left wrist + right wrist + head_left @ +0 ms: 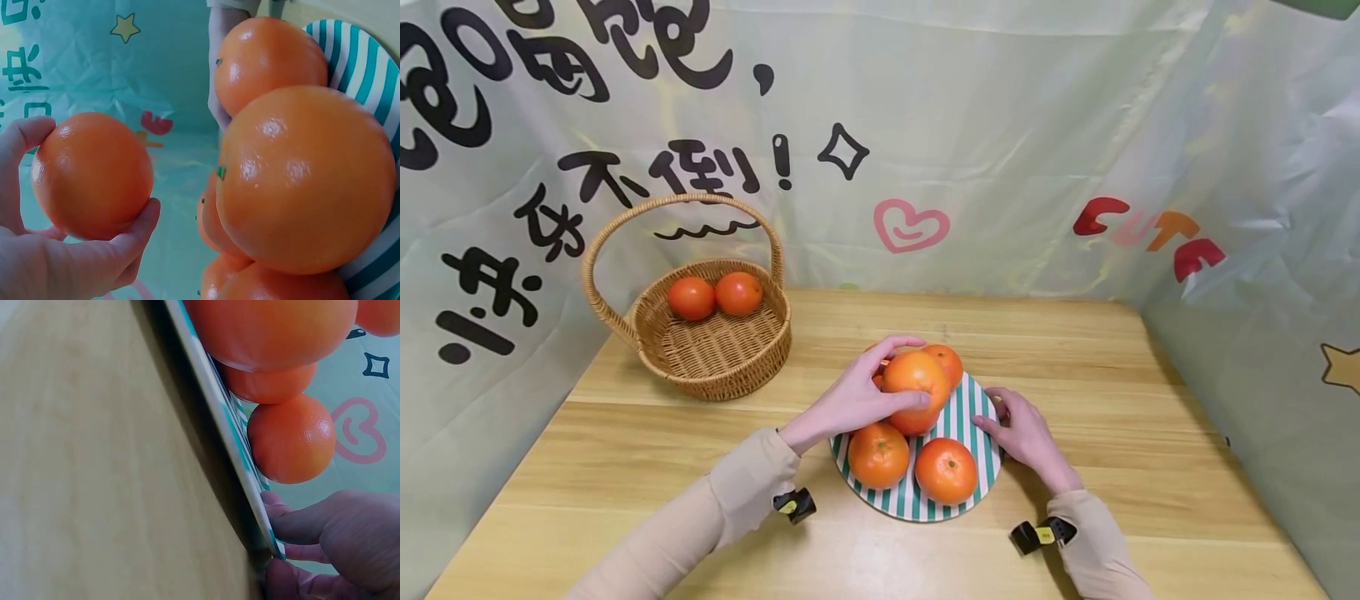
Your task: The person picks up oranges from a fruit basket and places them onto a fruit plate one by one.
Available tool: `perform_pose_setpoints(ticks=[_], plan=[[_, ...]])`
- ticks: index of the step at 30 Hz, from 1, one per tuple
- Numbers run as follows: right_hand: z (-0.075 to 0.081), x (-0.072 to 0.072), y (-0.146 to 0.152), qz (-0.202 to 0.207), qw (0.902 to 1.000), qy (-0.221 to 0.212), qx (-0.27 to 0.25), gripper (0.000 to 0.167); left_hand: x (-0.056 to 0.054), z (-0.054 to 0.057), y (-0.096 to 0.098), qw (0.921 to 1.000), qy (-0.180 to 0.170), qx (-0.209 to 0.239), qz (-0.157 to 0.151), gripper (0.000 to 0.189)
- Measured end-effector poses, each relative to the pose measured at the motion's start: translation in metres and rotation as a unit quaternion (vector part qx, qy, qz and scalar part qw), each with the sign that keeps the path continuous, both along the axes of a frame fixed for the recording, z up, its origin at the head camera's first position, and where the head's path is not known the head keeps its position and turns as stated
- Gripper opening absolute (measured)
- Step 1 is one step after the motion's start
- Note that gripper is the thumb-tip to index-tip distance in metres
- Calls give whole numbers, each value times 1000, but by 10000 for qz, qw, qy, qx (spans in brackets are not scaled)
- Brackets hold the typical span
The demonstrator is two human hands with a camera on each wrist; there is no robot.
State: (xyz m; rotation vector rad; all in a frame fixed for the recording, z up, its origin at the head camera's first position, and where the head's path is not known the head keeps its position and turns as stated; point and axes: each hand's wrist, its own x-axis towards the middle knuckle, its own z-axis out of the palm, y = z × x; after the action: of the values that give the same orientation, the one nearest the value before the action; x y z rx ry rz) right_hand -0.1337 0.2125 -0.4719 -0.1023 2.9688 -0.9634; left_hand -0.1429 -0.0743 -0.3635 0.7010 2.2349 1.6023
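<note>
My left hand (880, 392) grips an orange (94, 178) between thumb and fingers, held above the others in the left wrist view. Under it lies a round plate (964, 408) with green and white stripes, bearing several oranges (946, 472). One orange (878, 456) sits at the front left, another (946, 363) towards the back; part of the pile is hidden behind my left hand. On the plate's right side, my right hand (1022, 429) pinches the rim (240, 447), thumb over the top and fingers beneath, as the right wrist view shows.
A wicker basket (730, 385) with a tall hooped handle stands at the back left. Two red-orange fruits (739, 293) lie inside it. Behind the wooden table (1075, 350) hangs a printed cloth (1022, 125), which also closes off both sides.
</note>
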Motion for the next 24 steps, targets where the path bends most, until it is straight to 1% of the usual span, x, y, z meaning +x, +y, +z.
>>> perform_pose_setpoints(ticks=[4, 6, 8, 10, 11, 13, 15, 16, 17, 22, 24], plan=[[1, 0, 0, -8, 10000, -45, -5, 55, -1, 0, 2, 9997, -186, 167, 1, 56], [1, 0, 1, -17, 10000, -64, -13, 55, -1, 0, 4, 9981, -462, 397, -54, 52], [1, 0, 1, -13, 10000, -73, -22, 55, -1, 0, 5, 9949, -814, 597, -83, 49], [2, 0, 0, -14, 10000, -67, -33, 55, -2, 2, 7, 9887, -1245, 829, -110, 46], [2, 0, 0, -14, 10000, -62, -40, 55, -2, 2, 7, 9839, -1498, 969, -122, 46], [2, 1, 0, -3, 10000, -44, -34, 55, -2, 3, 8, 9761, -1835, 1155, -132, 47], [2, 1, 0, 6, 10000, -24, -29, 55, -2, 3, 8, 9697, -2068, 1294, -141, 49], [2, 0, 0, 7, 10000, -17, -28, 56, -2, 3, 8, 9692, -2100, 1281, -140, 52], [3, 1, 0, 6, 10000, -15, -29, 56, -2, 3, 7, 9708, -2061, 1221, -139, 55], [3, 1, 0, -9, 10000, -28, -17, 55, 0, 3, 4, 9867, -1523, 559, -110, 73], [2, 0, 0, -15, 10000, -36, -13, 55, 1, 3, 4, 9890, -1413, 414, -119, 75]])
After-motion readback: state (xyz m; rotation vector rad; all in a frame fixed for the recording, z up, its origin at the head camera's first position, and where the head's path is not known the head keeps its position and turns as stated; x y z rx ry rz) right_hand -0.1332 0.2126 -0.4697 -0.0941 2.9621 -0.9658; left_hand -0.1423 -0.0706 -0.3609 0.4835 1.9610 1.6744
